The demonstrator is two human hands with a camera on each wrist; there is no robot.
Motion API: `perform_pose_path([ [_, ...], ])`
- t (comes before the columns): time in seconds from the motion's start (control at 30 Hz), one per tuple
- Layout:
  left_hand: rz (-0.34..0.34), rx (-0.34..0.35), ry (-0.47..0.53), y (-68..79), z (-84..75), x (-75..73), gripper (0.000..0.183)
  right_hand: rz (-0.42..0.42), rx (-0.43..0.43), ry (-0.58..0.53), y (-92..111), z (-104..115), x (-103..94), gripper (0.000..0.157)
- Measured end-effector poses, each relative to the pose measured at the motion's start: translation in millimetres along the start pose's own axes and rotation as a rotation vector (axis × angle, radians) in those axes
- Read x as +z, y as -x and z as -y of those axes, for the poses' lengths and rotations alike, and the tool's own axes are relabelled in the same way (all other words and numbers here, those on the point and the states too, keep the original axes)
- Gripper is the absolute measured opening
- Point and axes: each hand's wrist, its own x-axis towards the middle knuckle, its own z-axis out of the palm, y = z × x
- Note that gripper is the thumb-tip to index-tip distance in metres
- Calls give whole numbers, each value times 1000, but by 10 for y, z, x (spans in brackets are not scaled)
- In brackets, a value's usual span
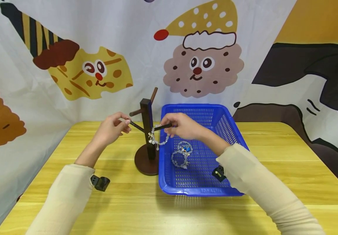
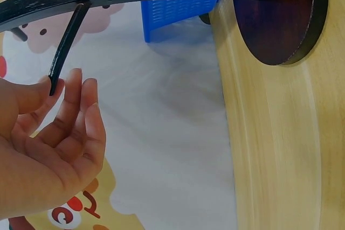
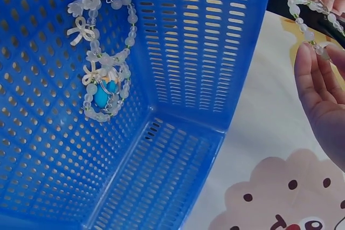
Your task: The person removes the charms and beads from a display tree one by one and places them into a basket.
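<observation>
A dark wooden jewelry stand (image 1: 147, 130) has a round base (image 1: 142, 164) and a post with thin pegs angled out of it. My left hand (image 1: 111, 128) pinches the end of a left-side peg (image 2: 66, 44) between thumb and forefinger, with its other fingers loosely bent. On the other side, my right hand (image 1: 183, 125) is at the end of a right-side peg (image 1: 162, 127). Its thumb and fingers pinch a pale beaded bracelet (image 1: 152, 138), which hangs around that peg with small white charms beside the post.
A blue plastic basket (image 1: 164, 182) stands right of the stand, under my right forearm. Inside it lie two more beaded bracelets, one with a bow charm (image 3: 82, 32) and one with blue pieces (image 3: 102, 94). A printed cloth (image 1: 145, 65) hangs behind the wooden table (image 1: 122, 202).
</observation>
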Motion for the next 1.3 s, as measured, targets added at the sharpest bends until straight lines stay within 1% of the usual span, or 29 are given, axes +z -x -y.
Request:
perform_pose_path([
  [0.23, 0, -6, -5, -12, -5, 10, 23, -11, -28, -9, 41, 67, -66, 18],
  [0.4, 4, -11, -12, -21, -12, 19, 21, -15, -28, -2, 81, 119, -124, 19],
  [0.7, 1, -3, -9, -3, -19, 8, 23, -21, -19, 25, 129, 173, -208, 17],
  [1.0, -1, -5, 5, 5, -19, 10, 23, -29, -45, 13, 183, 220, -301, 14],
  [1.3, 2, -9, 2, -2, -12, 8, 23, -49, -9, 31, 247, 199, -389, 13],
])
